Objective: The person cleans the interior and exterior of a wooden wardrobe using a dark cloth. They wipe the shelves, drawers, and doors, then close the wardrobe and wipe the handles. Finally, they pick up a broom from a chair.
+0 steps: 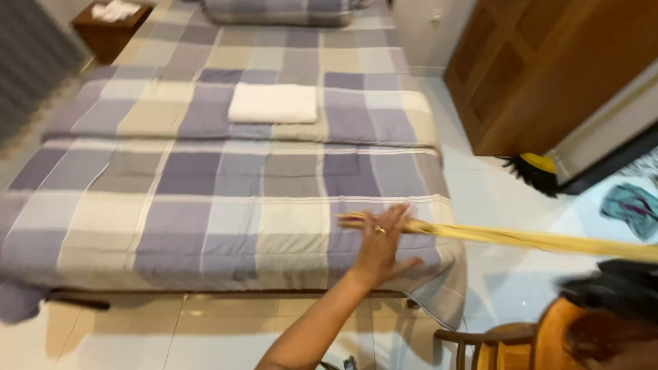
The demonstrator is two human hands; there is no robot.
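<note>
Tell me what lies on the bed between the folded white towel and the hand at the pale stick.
Head view: only bare checked bedcover lies between the white towel and the hand.

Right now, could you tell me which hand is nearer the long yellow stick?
Left. The left hand touches the long yellow stick near its end, above the bed; the right hand is out of view.

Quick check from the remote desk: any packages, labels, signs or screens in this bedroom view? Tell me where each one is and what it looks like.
None can be made out: no package, label, sign or screen.
Nearest to a container: a brown wooden box, top left beside the checked bed, holding something white.
The hand rests on a long pale yellow stick at the bed's near right corner.
</note>
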